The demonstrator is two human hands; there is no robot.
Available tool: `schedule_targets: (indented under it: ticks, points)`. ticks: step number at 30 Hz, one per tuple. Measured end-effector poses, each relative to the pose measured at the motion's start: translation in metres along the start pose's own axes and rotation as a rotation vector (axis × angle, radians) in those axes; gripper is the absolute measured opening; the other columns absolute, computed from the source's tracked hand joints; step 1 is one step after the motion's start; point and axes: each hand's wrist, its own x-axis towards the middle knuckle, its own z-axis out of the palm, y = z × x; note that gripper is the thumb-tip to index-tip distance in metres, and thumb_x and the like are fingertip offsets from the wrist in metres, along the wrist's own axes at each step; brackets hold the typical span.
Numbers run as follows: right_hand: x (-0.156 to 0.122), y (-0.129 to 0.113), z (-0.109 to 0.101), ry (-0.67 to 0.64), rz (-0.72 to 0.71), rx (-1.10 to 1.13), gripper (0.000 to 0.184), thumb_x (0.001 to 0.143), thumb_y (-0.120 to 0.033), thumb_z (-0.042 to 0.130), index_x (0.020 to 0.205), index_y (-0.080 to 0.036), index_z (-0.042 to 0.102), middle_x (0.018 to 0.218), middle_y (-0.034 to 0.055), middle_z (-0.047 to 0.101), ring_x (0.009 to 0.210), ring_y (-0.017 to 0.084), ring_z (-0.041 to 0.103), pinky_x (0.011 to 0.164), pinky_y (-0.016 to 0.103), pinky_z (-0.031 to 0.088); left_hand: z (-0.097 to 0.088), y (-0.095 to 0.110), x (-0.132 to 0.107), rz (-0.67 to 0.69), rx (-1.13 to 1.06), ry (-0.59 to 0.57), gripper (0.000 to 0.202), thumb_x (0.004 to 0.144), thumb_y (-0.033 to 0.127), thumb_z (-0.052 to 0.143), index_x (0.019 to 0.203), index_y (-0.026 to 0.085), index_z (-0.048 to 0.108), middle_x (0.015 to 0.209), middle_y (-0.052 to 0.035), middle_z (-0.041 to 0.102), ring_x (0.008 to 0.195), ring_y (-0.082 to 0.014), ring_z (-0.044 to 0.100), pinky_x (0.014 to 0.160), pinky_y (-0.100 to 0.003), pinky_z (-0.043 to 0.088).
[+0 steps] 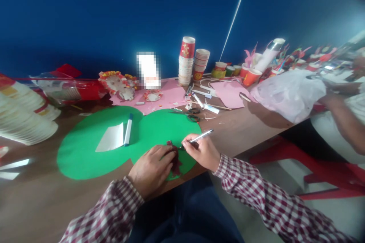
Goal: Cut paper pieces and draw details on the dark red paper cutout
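Observation:
My left hand [152, 167] lies on a dark red paper cutout [174, 157], pressing it flat on a green paper sheet [85, 152] at the table's near edge. My right hand [201, 152] pinches a slim silver pen [198, 138], its tip touching the cutout's upper edge. A white folded paper [111, 138] and a blue-capped marker [128, 129] lie on the green sheet to the left.
Black scissors [191, 114] lie beyond the green sheet. Pink paper [164, 97], stacked paper cups [186, 60], decorated cups and craft flowers fill the back. Paper plates [25, 117] stack at the left. Another person's arm [342, 117] and a white plastic bag [288, 93] are at the right.

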Motion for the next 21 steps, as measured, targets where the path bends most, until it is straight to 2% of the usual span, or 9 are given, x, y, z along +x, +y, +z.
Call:
schedule_targets:
  ticks: [21]
  points:
    - [-0.0001,0.0011,-0.0004,-0.019,-0.017,-0.034,0.02,0.087,-0.028,0.049,0.08,-0.014,0.062,0.057,-0.0006,0.056,0.049,0.009,0.049,0.048,0.02,0.036,-0.0007,0.0002,0.0005,0.028,0.004,0.026,0.027,0.086,0.016,0.044,0.11,0.013,0.057,0.114,-0.0112,0.058,0.105,-0.0225,0.053,0.09,-0.04,0.049]
